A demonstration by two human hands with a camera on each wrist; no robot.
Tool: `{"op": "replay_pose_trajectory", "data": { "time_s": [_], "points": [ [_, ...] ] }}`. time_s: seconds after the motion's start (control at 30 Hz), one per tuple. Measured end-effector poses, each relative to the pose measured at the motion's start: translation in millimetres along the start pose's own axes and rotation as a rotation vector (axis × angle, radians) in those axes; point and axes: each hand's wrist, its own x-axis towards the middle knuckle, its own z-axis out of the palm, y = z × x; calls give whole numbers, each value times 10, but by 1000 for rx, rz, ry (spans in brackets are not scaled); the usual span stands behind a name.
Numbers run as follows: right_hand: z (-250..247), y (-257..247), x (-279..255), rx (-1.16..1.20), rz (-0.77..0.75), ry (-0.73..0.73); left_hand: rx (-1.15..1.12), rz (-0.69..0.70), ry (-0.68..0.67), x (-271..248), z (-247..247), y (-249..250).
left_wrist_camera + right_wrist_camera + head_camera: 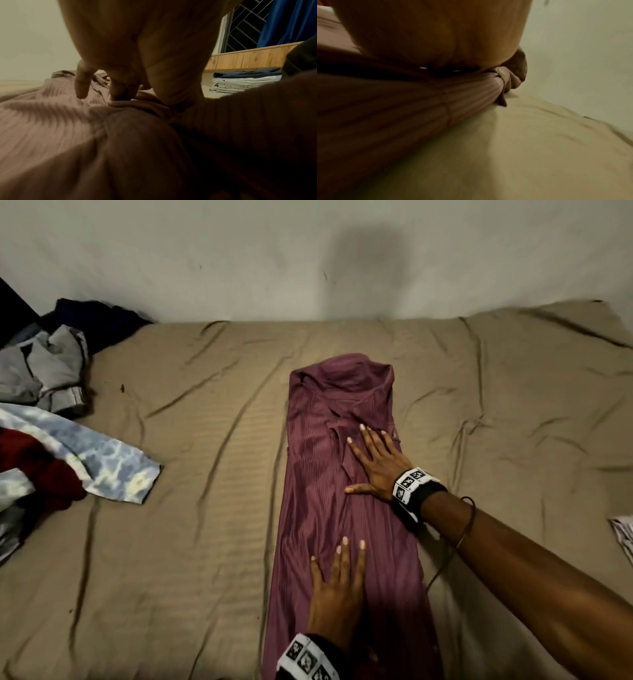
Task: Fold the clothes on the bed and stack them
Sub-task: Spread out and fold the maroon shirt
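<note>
Maroon ribbed garment [318, 491] lies folded lengthwise; your left hand [337, 587] and right hand [375, 462] press flat-fingered. Next, likely a crosswise fold.

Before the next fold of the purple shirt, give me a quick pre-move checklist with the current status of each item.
1. Shirt lies as a long narrow strip on the sheet: ok.
2. Left hand flat on the near half: ok.
3. Right hand flat on the far half: ok.
4. Surface smooth: not ok, creases beside the right hand.
5. Near hem squared: cannot tell, out of view.
6. Folded stack ready to the right: ok.
</note>
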Motion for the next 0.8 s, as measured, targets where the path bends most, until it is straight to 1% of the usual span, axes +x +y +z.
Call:
{"op": "replay_pose_trajectory", "data": {
  "time_s": [0.1,0.17,0.2,0.27,0.3,0.33,0.37,0.4,0.43,0.47,0.53,0.6,0.73,0.8],
  "points": [
    [-91,187,182,-36,-15,32,14,-43,-90,-40,-42,54],
    [-164,301,303,-30,9,20,-38,-33,-167,-4,-270,73],
    [-178,347,351,-29,19,3,-70,7,-175,67,-438,53],
    [-165,409,430,-36,37,-48,-89,100,-349,279,-789,-21],
    [-154,418,453,-37,42,-71,-115,91,-340,401,-1007,-58],
    [-138,420,479,-32,45,-88,-132,56,-270,568,-1199,-106],
    [-131,422,497,-23,45,-99,-127,22,-173,764,-1355,-168],
    [-121,431,519,-16,42,-105,-100,7,-85,982,-1424,-239],
    [-114,447,544,-18,36,-112,-79,12,-28,1223,-1449,-308],
    [-110,465,568,-18,28,-121,-48,40,-14,1446,-1421,-382],
    [-77,505,603,10,12,-133,52,70,-74,1806,-1342,-577],
    [-46,537,613,43,-11,-130,101,48,-134,1990,-1261,-797],
    [-41,584,565,99,-24,-119,91,-4,-167,2023,-1253,-1029],
    [-114,490,430,113,21,-52,91,-52,-183,1936,-1316,-1025]
  ]
}}
